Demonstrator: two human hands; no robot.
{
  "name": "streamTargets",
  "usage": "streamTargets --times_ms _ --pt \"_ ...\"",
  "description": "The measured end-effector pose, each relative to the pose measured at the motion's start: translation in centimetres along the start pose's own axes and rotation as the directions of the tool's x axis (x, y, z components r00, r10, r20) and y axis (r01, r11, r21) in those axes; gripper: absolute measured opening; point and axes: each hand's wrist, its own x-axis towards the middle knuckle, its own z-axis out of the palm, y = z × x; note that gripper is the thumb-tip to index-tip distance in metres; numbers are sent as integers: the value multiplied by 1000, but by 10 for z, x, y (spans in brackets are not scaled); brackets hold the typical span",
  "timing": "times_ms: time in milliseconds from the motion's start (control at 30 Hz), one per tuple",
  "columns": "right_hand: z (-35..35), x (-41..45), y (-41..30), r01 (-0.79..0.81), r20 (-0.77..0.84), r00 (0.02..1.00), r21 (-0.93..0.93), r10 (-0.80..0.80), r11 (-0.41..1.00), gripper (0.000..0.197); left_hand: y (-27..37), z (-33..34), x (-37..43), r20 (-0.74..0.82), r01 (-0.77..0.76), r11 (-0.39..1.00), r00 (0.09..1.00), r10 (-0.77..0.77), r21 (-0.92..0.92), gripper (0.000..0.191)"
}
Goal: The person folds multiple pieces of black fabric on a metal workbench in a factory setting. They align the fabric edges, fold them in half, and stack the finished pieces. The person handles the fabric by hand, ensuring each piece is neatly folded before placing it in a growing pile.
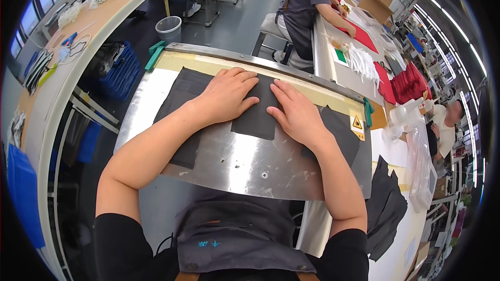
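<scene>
A dark rectangular fabric piece [256, 123] lies flat on a shiny metal work plate [222, 179] before me. My left hand [230, 93] rests palm down over its left part, fingers pointing to the far edge and thumb stretched right; a ring is on one finger. On the piece's right edge are the fingertips of my right hand [295, 115], which grips nothing. More dark fabric [179, 86] lies under and beside my left forearm. Further dark pieces [343, 132] sit to the right, partly covered by my right forearm.
A metal bar [242, 57] with green end pieces [155, 55] edges the plate's far side. A warning label [356, 123] is at right. Dark scraps [384, 210] lie on the right-hand table. A co-worker [304, 11] handles red material [359, 37] ahead; a bin [168, 29] stands beyond.
</scene>
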Motion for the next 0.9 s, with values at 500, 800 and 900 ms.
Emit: streamTargets --times_ms 500,800,900 --pt "14 3 18 -98 -103 991 -103 88 990 50 5 12 4 -44 14 998 999 -12 53 51" --pt "10 2 17 -92 -85 993 -131 81 987 55 3 10 5 -47 15 998 999 -12 61 51" --pt "7 3 17 -86 -91 993 -124 75 989 56 3 8 5 -55 17 996 998 -12 82 52"
